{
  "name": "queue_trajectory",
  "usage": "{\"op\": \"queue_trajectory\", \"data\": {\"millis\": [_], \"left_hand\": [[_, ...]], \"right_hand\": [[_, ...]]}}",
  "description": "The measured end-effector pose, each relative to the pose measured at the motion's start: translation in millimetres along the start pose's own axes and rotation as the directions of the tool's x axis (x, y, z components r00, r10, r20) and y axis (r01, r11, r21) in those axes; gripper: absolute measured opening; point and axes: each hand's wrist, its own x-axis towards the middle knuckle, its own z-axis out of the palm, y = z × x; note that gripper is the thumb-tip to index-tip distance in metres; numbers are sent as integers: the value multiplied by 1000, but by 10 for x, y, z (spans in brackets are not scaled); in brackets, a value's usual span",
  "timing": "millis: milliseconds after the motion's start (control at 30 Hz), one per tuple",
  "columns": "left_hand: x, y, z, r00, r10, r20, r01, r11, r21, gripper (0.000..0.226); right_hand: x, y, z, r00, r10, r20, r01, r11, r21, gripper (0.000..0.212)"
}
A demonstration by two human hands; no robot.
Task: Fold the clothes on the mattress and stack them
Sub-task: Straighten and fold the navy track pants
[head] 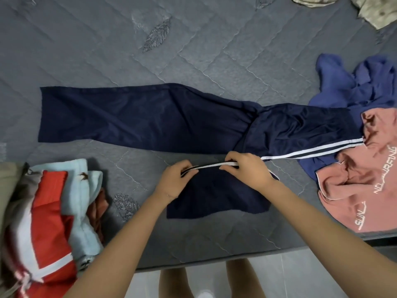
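Head: left hand [175, 179], right hand [247, 171] pinch glossy trousers [129, 117].

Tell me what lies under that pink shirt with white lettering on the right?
The striped end of the long navy track trousers and part of a crumpled blue garment slip beneath the pink lettered shirt. Their covered parts are hidden.

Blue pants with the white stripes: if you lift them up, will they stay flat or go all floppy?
Probably floppy: the navy pants bunch and crease in the middle. Likely light, since the left hand and right hand hold the striped edge with just a pinch. Their sheen suggests they may slip.
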Motion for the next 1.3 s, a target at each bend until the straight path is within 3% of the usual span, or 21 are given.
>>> {"op": "queue_trajectory", "data": {"millis": [133,333,567,733,933,1300], "left_hand": [[160,1,-833,992,79,-101,-69,993,100,26],[355,-138,-1889,980,171,-102,-142,959,247,24],[532,-590,-2909,976,132,-171,-81,958,275,21],[655,-936,-3184,972,64,-225,-6,968,250,23],[889,-1209,-3313,960,58,-275,39,942,335,25],[1294,-1585,-3364,920,73,-385,151,840,521,33]], "right_hand": [[344,-347,-62,997,38,-67,-34,998,58,33],[894,-1083,7,973,9,-231,11,996,84,38],[1545,-1789,267,982,3,-187,15,995,94,22],[1918,-1969,346,971,93,-219,-65,989,131,28],[2198,-1946,385,966,219,-136,-214,976,47,32],[2677,-2014,597,978,49,-203,-51,999,-6,23]]}}
